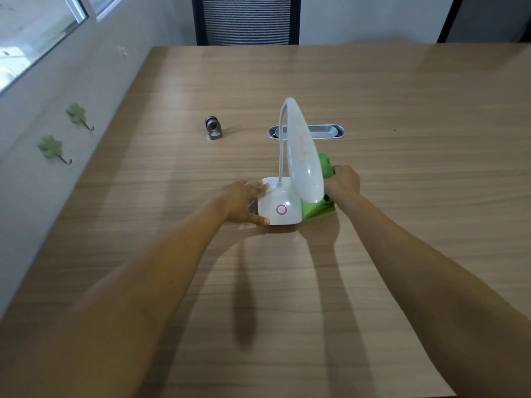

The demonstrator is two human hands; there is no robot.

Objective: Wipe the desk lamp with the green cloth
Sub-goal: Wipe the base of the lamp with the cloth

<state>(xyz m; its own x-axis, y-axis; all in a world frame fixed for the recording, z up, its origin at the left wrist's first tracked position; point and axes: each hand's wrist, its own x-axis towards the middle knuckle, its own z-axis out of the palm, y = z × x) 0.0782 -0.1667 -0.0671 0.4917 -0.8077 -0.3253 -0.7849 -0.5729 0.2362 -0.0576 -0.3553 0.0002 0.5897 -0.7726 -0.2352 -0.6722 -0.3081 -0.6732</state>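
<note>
- Now my left hand [244, 203] braces the white desk lamp [283, 206] base on the wooden surface [402, 96], fingers spread.
- Just right, my right hand [343, 182] clenches the green cloth [319, 209] beside the base.

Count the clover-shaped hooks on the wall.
2. The upper hook sits farther along the wall; the lower hook is nearer the camera. More could lie outside the frame.

Showing one lamp [283, 196], one green cloth [321, 208], two hands — left [244, 202], right [343, 182] — two wall hooks [77, 114], one chair [245, 20].
</note>
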